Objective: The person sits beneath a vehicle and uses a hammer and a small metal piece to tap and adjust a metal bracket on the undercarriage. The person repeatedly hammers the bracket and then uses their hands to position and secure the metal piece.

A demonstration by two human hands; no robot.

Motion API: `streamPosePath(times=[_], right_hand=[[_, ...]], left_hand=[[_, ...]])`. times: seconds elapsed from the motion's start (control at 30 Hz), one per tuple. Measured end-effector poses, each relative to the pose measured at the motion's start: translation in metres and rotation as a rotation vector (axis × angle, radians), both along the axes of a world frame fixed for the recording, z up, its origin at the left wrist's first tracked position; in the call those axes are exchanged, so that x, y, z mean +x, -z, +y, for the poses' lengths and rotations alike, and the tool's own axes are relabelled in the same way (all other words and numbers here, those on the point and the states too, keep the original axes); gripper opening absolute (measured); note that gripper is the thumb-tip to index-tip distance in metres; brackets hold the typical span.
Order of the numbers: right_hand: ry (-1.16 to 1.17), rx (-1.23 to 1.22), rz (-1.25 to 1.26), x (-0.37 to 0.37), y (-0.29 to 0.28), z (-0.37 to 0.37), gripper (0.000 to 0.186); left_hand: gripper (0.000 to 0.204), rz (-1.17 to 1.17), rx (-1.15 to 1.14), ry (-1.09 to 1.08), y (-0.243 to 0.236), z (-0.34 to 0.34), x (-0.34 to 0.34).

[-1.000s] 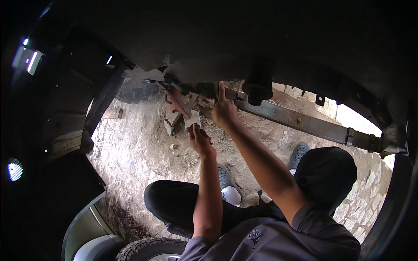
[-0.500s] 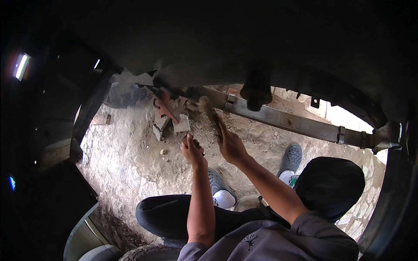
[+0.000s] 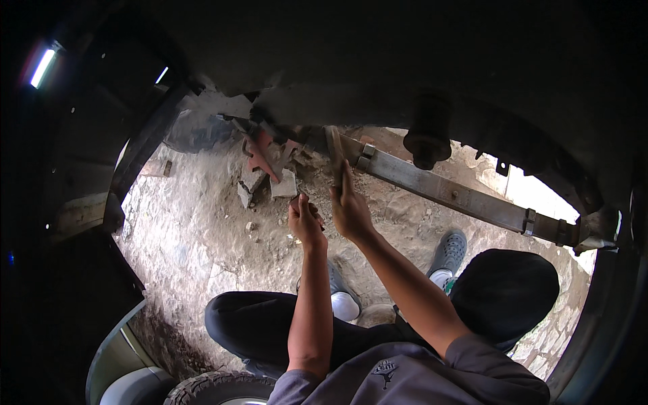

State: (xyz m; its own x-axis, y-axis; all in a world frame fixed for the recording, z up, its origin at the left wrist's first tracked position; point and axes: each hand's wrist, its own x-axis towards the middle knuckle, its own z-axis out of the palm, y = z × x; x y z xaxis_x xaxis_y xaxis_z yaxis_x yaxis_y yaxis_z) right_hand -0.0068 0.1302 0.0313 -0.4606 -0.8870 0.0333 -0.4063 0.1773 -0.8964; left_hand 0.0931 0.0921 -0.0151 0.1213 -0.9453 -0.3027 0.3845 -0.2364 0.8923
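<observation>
My right hand point(image 3: 349, 212) grips a long, blurred tool point(image 3: 335, 152) that looks like a hammer, its upper end beside the metal leaf spring point(image 3: 432, 182). To its lower left, my left hand point(image 3: 307, 221) is closed round a small dark object, mostly hidden by the fingers. Above the hands, a red metal bracket point(image 3: 262, 152) juts below dark vehicle parts. Pale broken slabs point(image 3: 283, 183) and rubble lie on the rough ground beneath it. A black cylindrical part point(image 3: 426, 148) hangs over the leaf spring.
Dark bodywork point(image 3: 61, 169) surrounds the opening at left and top. A curved panel point(image 3: 138, 381) and a treaded tire point(image 3: 196, 388) are at lower left. My bent knees and shoes point(image 3: 445, 253) are on the dusty stone ground point(image 3: 182, 243).
My right hand dropped from the spring with the tool, then rose slightly, the tool's head swinging upward. My left hand first lowered, then shifted slightly up and right, still closed.
</observation>
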Motion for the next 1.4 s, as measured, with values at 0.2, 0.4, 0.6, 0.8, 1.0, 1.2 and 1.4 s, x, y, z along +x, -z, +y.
streamPosePath(times=[0.2,0.4,0.6,0.8,1.0,1.2,1.4], right_hand=[[0.125,0.14,-0.073,-0.023,-0.021,-0.094,0.081],[0.128,0.003,-0.009,0.015,-0.007,-0.049,0.085],[0.121,-0.019,-0.052,0.026,-0.002,-0.045,0.089],[0.025,0.052,0.071,-0.008,-0.013,-0.059,0.09],[0.021,0.06,-0.034,0.03,-0.024,-0.017,0.085],[-0.034,0.242,0.1,-0.03,-0.043,-0.109,0.094],[-0.077,0.25,0.019,-0.014,-0.063,-0.078,0.104]], left_hand=[[0.019,-0.002,0.001,0.05,-0.011,0.005,0.004],[0.017,-0.03,-0.01,-0.006,-0.002,0.004,0.022],[0.018,0.013,-0.06,0.032,0.009,-0.002,0.019],[0.026,-0.053,-0.031,0.026,-0.017,0.003,0.004],[0.018,0.053,-0.141,-0.019,0.001,-0.012,0.015],[0.022,0.121,0.079,-0.018,-0.003,0.002,0.012],[0.022,0.043,0.012,-0.019,0.001,-0.01,0.028]])
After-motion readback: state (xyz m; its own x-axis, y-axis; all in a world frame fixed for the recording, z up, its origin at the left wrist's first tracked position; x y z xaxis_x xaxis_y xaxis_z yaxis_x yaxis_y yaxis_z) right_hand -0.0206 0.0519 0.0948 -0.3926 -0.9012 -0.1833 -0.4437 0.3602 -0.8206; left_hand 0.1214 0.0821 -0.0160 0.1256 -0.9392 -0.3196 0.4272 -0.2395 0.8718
